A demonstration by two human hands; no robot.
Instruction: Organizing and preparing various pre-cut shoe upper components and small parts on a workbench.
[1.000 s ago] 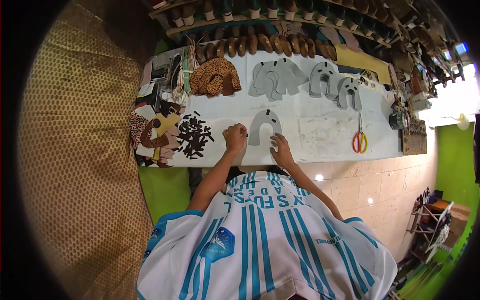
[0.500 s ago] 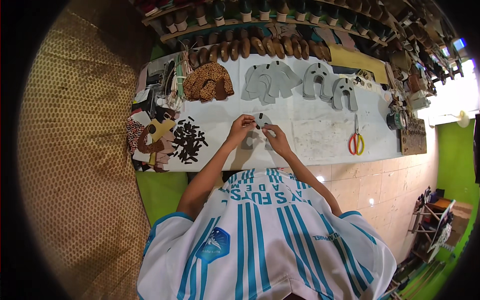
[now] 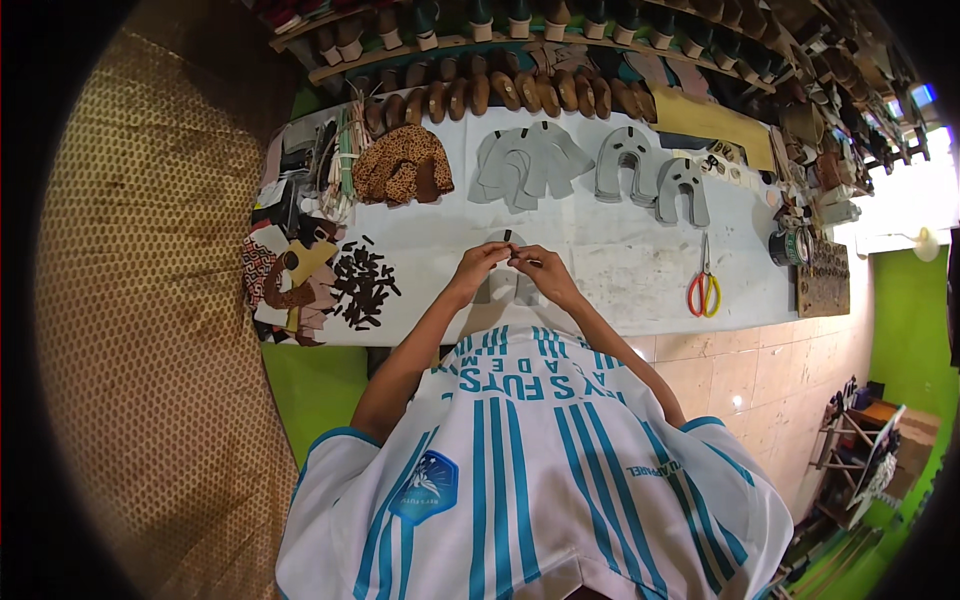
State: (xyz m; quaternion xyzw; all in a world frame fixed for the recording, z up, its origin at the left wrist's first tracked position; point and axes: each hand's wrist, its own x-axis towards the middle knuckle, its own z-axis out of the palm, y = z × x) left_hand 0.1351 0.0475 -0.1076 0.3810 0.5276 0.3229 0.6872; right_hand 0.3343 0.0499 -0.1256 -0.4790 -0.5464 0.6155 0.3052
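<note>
Pinching at the fingertips with both left hand [image 3: 481, 267] and right hand [image 3: 546, 271], brought together over the grey piece [image 3: 496, 239]. Seems to have hold of a dark bit [image 3: 514, 251] there — too small and too covered to make out fully. As for the grey piece, to be found at the near side of the table [image 3: 610, 262], right in front of the body, partly hidden under the fingers, with a black tab [image 3: 507, 235] showing at its top. Cannot tell whether lying flat or a little raised.

Could drop the dark bit through too light a pinch, being so small. Could then be hard to pick out if fallen toward the dark strips [image 3: 366, 286] at left, being close in colour. Could crease or shift the grey piece by leaning a wrist on it, or misjudge a spot on it because of knuckles in the line of sight. Could knock the scissors [image 3: 705, 292] by swinging the right forearm wide.

Around: at left, beyond the strips, scraps [image 3: 290, 268]; farther back, a leopard pile [image 3: 397, 165], a grey pile [image 3: 530, 167] and two arch stacks [image 3: 610, 168]; behind those, a row of lasts [image 3: 480, 92]. At the right end, a brown block [image 3: 823, 281]. Blocked mainly by the fingers themselves — otherwise hemmed in by strips to the left and piles beyond.
</note>
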